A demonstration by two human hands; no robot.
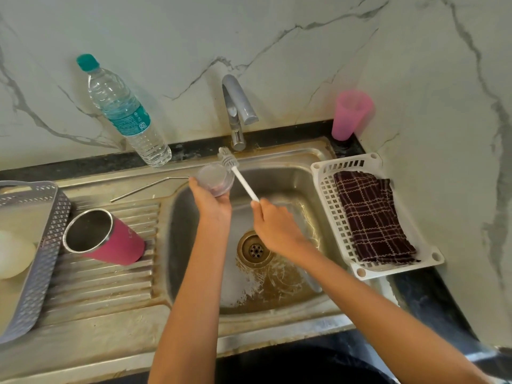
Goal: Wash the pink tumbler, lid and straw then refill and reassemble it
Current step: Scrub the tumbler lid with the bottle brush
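One clear lid (pixel 214 178) is gripped by fingers of the left hand (pixel 212 202). A bottle brush (pixel 243 184) is clamped by those of the right hand (pixel 274 225).

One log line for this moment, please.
left hand: holds lid | right hand: holds brush at lid | tumbler: on drainboard | straw: beside basin

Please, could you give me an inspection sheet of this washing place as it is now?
Surface: steel sink, brown stains around the drain; ribbed drainboard at left.
Job's things: pink tumbler on the drainboard, uncovered; metal straw lies behind the drainboard; water bottle capped.
Clutter: pink cup, white basket with checked cloth, grey tray.
Hands: left hand holds lid; right hand grips brush, bristles at the lid.
Cables: nothing seen.
Surroundings: tap, marble wall.
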